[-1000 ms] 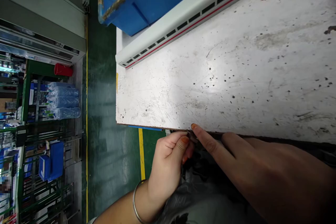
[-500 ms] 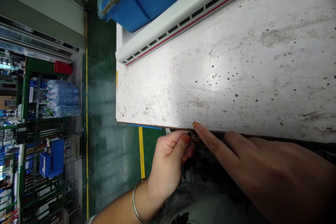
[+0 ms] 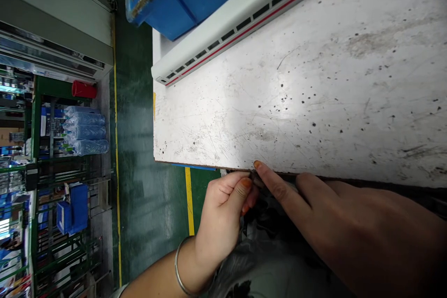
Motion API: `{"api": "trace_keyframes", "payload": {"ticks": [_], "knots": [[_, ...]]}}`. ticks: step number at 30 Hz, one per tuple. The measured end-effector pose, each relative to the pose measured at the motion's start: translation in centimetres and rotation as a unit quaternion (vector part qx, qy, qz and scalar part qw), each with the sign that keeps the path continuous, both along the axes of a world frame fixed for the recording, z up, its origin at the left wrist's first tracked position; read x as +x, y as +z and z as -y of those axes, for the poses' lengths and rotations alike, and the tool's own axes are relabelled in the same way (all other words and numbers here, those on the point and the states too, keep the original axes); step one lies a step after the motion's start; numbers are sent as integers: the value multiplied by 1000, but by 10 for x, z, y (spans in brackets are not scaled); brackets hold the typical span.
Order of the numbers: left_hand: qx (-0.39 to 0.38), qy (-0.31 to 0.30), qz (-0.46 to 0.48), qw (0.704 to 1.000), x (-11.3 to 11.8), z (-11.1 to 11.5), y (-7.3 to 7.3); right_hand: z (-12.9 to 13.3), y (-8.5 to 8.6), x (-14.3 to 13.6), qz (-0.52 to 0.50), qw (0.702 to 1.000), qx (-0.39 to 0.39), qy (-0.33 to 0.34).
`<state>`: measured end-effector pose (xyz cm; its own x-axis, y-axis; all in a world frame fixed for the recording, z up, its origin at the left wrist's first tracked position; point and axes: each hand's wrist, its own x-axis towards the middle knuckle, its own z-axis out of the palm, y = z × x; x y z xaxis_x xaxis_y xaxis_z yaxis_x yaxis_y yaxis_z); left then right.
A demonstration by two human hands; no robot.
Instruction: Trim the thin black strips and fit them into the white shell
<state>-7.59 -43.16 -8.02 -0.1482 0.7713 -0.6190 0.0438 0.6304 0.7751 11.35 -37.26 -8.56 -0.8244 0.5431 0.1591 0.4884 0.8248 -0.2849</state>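
Observation:
At the near edge of the white worktable (image 3: pixel 223 121), my left hand (image 3: pixel 223 214) is closed in a pinch, thumb against the curled fingers. Whatever lies between its fingertips is too small and hidden to name. My right hand (image 3: pixel 335 223) comes in from the right, its index finger stretched out and the tip resting on the tabletop edge, close beside the left fingertips. Its middle finger is bent against the edge. The right thumb and the other fingertips are mostly hidden below the tabletop. A metal bangle (image 3: pixel 177 267) circles my left wrist.
A long white housing (image 3: pixel 209 32) with dark slots and a red stripe lies across the table's far side, a blue bin (image 3: pixel 188 0) behind it. To the left are a green floor (image 3: pixel 139 149) with yellow lines and a green rack (image 3: pixel 35 116) holding wrapped clear bundles.
The view has shifted slightly, so the table and bin sit a little further left. Both hands keep almost the same pose at the table edge.

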Motion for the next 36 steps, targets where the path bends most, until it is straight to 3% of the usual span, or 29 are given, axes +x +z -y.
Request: {"api": "trace_keyframes", "payload": {"ticks": [5,17,28,36], "knots": [[0,4,4,1000,0,0,-1,1,-1,0,8,1000,3,-1],[-9,11,10,1000,0,-1,0,3,-10,3,-90,994,-49,-31],[-8,10,2,1000,1,-1,1,-5,3,0,-10,1000,-13,1],[-12,14,8,1000,0,-1,0,2,-5,-1,-26,999,-14,-11]]}}
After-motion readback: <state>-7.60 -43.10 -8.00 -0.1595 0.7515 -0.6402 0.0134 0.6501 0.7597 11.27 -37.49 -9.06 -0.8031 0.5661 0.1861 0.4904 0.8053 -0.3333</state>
